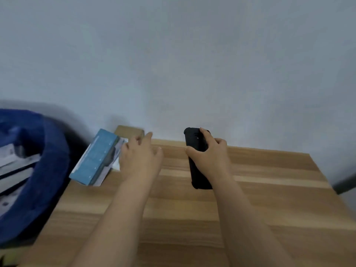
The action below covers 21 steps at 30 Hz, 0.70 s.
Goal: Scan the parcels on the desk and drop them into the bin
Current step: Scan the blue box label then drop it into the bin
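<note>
Pale grey-blue wall (173,54) fills the upper half of the frame, with the wooden desk (250,199) spreading across the lower half. At lower centre the right hand (210,153) grips a black handheld scanner (194,143), fingers curled over its top and thumb along its left side; the scanner's lower right part is hidden by the wrist. Just left of it the left hand (140,157) hovers with fingers loosely spread, holding nothing, and covers part of a white parcel (115,164). A blue box parcel (96,157) lies tilted at the desk's left edge, motion-blurred, its print unreadable. Behind the fingers a brown cardboard parcel (129,131) peeks out against the wall. At far left the blue bin (54,170) is cut off by the frame; pale parcels inside (11,166) are too blurred to make out.
</note>
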Tool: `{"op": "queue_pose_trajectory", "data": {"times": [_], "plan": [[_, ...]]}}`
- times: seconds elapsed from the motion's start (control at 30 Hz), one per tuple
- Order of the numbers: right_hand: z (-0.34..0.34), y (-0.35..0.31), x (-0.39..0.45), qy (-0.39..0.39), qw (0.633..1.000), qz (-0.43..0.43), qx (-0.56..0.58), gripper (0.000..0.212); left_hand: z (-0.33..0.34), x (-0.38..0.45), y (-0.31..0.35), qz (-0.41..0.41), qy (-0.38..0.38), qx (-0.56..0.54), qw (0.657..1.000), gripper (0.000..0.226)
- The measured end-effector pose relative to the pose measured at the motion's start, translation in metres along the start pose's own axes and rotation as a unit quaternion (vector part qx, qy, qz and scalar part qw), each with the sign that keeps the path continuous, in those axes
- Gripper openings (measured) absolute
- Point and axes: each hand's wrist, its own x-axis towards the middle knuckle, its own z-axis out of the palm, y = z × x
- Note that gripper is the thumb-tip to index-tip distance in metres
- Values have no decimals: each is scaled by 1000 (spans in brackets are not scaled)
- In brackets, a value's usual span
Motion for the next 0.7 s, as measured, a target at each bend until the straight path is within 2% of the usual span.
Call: {"op": "queue_pose_trajectory", "data": {"times": [0.23, 0.33, 0.47, 0.7], "plan": [[108, -46, 30, -100, 994, -33, -10, 72, -21, 39, -112, -109, 15, 54, 992, 66], [148, -56, 41, -114, 993, -33, -11, 72, -19, 64, -153, -125, 11, 69, 990, 75], [195, -62, 58, -127, 991, -19, -24, 74, -1, 97, -195, -144, -33, 92, 985, 94], [249, -54, 81, -143, 988, 17, -54, 74, 46, 134, -235, -133, -83, 71, 985, 114]]}}
